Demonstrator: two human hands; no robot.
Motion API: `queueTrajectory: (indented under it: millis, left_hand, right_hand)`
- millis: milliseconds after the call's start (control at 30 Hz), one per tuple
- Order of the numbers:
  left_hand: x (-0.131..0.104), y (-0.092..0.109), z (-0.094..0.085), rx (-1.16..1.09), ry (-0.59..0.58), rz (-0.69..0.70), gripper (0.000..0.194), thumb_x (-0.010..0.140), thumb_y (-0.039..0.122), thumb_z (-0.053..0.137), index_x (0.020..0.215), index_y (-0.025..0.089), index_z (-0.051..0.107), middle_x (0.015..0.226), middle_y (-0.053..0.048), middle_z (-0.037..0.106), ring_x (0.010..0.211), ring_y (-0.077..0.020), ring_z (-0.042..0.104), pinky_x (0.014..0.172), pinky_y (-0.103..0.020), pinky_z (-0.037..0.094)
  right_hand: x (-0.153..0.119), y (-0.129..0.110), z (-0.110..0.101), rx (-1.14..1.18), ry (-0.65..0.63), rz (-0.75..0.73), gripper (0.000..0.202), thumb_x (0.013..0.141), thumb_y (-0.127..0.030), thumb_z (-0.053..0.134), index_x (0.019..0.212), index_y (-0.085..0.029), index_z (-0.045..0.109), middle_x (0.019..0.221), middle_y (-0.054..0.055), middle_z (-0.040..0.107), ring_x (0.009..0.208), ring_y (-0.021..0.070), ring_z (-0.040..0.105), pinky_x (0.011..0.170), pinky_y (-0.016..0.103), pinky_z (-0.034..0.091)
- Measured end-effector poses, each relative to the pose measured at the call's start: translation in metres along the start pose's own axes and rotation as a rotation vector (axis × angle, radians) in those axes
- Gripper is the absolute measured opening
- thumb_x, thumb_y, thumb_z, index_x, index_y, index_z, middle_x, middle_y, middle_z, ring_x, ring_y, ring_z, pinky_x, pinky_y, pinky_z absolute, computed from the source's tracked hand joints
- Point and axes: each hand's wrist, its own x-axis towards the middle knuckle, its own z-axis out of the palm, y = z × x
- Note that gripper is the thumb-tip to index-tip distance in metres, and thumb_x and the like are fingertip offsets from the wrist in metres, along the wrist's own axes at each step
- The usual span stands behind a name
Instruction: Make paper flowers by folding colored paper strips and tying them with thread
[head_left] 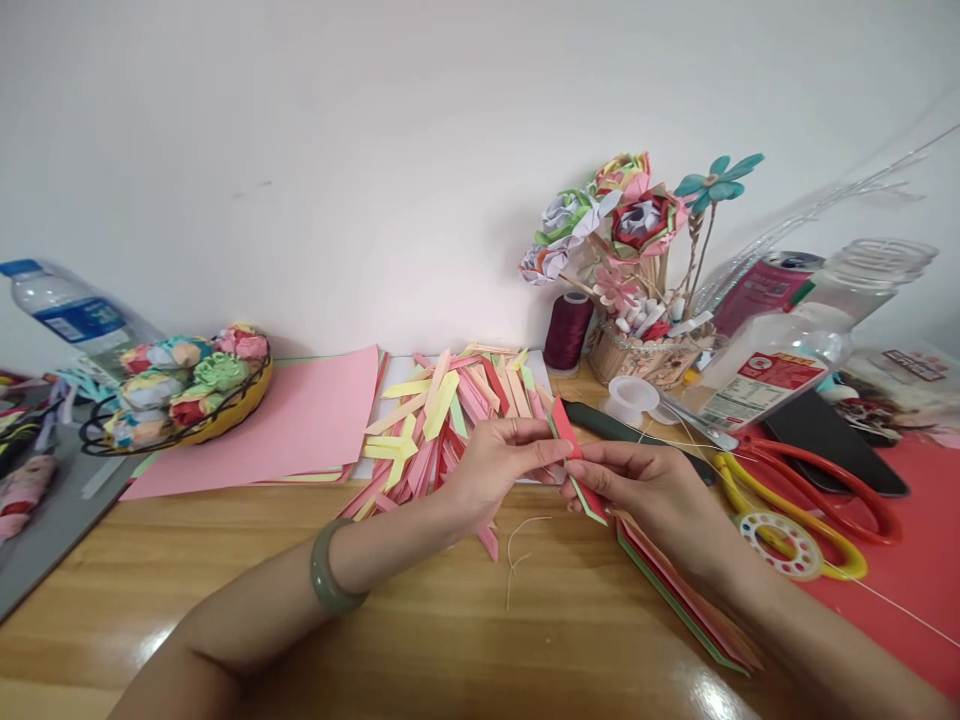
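Between my two hands is a narrow folded paper strip, red on its face with a green edge, tilted down to the right. My left hand pinches its upper part between thumb and fingers. Just below that, my right hand grips the same strip, fingertips close to the left thumb. Under my right wrist lies a stack of folded paper strips, green and pink, on the wooden table. A loose piece of thin string rests on the table below my hands.
Folded strips in several colours pile up behind my left hand. Pink paper sheets and a basket of paper flowers stand left. Rightward are scissors, maroon thread, a tape ring, a plastic bottle and a flower pot.
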Motion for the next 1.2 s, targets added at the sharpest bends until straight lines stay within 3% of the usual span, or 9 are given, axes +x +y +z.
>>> queueTrajectory:
  millis: [167, 333, 400, 567, 700, 800, 1000, 1200]
  left_hand:
    - [-0.001, 0.006, -0.001, 0.018, 0.09, 0.115, 0.013, 0.064, 0.025, 0.068, 0.06, 0.014, 0.063, 0.056, 0.003, 0.056, 0.055, -0.0063, 0.051, 0.06, -0.022, 0.041]
    - [-0.004, 0.006, 0.002, 0.064, 0.008, 0.083, 0.015, 0.067, 0.027, 0.065, 0.06, 0.014, 0.065, 0.056, 0.001, 0.058, 0.059, -0.0085, 0.053, 0.064, -0.024, 0.042]
    - [-0.004, 0.006, 0.002, 0.047, 0.043, 0.087, 0.014, 0.066, 0.026, 0.066, 0.06, 0.014, 0.065, 0.059, 0.001, 0.058, 0.061, -0.0085, 0.053, 0.065, -0.024, 0.042]
    - [0.0, 0.008, -0.002, -0.049, 0.198, 0.073, 0.011, 0.062, 0.025, 0.069, 0.061, 0.014, 0.065, 0.059, 0.002, 0.056, 0.06, -0.0067, 0.051, 0.065, -0.023, 0.044]
    - [0.003, 0.008, -0.005, -0.059, 0.249, 0.059, 0.013, 0.058, 0.025, 0.072, 0.061, 0.013, 0.066, 0.059, 0.002, 0.055, 0.059, -0.0063, 0.05, 0.066, -0.024, 0.045]
    - [0.003, 0.006, -0.005, -0.067, 0.258, 0.049, 0.015, 0.055, 0.024, 0.074, 0.062, 0.014, 0.067, 0.06, 0.002, 0.056, 0.059, -0.0058, 0.049, 0.068, -0.024, 0.045]
    - [0.002, 0.005, -0.004, -0.069, 0.277, 0.026, 0.013, 0.055, 0.022, 0.073, 0.064, 0.014, 0.068, 0.065, 0.0, 0.061, 0.063, -0.0076, 0.053, 0.069, -0.025, 0.045]
    - [0.002, 0.004, -0.004, -0.058, 0.265, 0.035, 0.014, 0.055, 0.023, 0.073, 0.064, 0.014, 0.068, 0.066, -0.001, 0.062, 0.064, -0.0081, 0.054, 0.07, -0.025, 0.045]
  right_hand:
    - [-0.004, -0.007, -0.001, 0.064, -0.144, -0.002, 0.033, 0.078, -0.044, 0.052, 0.076, -0.014, 0.065, 0.073, 0.004, 0.064, 0.062, 0.0114, 0.056, 0.059, 0.025, 0.043]
    - [-0.004, -0.012, -0.002, -0.012, -0.129, -0.046, 0.033, 0.078, -0.044, 0.05, 0.065, -0.015, 0.059, 0.062, 0.001, 0.058, 0.05, 0.0086, 0.05, 0.051, 0.022, 0.042]
    - [-0.003, -0.013, -0.005, -0.079, -0.128, -0.053, 0.035, 0.078, -0.045, 0.049, 0.065, -0.015, 0.059, 0.062, 0.002, 0.059, 0.051, 0.0101, 0.052, 0.051, 0.023, 0.042]
    - [0.001, -0.01, -0.02, -0.583, 0.091, -0.187, 0.031, 0.081, -0.041, 0.044, 0.069, -0.018, 0.062, 0.06, 0.001, 0.062, 0.056, 0.0138, 0.054, 0.053, 0.025, 0.039]
    - [0.003, -0.003, -0.025, -0.965, 0.005, -0.122, 0.022, 0.078, -0.033, 0.048, 0.066, -0.022, 0.062, 0.06, 0.0, 0.063, 0.053, 0.0144, 0.054, 0.049, 0.024, 0.034]
    - [0.003, 0.004, -0.021, -1.108, 0.002, -0.088, 0.022, 0.077, -0.039, 0.05, 0.066, -0.023, 0.06, 0.061, 0.0, 0.063, 0.053, 0.0156, 0.053, 0.047, 0.024, 0.03]
    - [0.002, 0.008, -0.011, -1.186, 0.028, -0.108, 0.023, 0.078, -0.038, 0.048, 0.063, -0.022, 0.055, 0.059, -0.001, 0.06, 0.05, 0.0146, 0.051, 0.046, 0.023, 0.026]
    - [0.004, 0.006, -0.02, -1.169, 0.117, -0.144, 0.029, 0.08, -0.043, 0.042, 0.068, -0.023, 0.059, 0.063, 0.001, 0.063, 0.052, 0.0153, 0.054, 0.046, 0.024, 0.027]
